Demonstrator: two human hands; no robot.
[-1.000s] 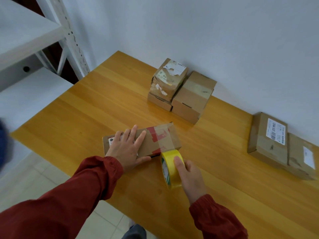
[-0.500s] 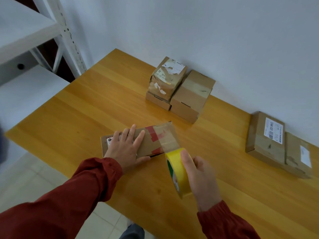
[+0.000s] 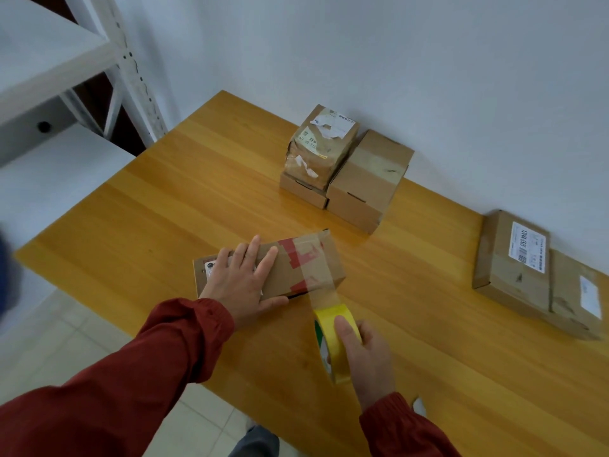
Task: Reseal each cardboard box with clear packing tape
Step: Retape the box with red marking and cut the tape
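Sensibly, the left grip (image 3: 242, 285), fingers straight, pressed the box (image 3: 306, 268) flat on the counter (image 3: 164, 225) near its front edge; the right grip (image 3: 365, 354), curled round the tape roll (image 3: 333, 344), needed a taut, straight pull toward the body; the box's long axis ran left-right, taped end pointing right, slightly away.

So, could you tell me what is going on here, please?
A person is taping a box on the table. The left hand presses flat on it; the right hand grips a yellow roll, with a clear strip stretched from box to roll. More boxes sit by the wall.
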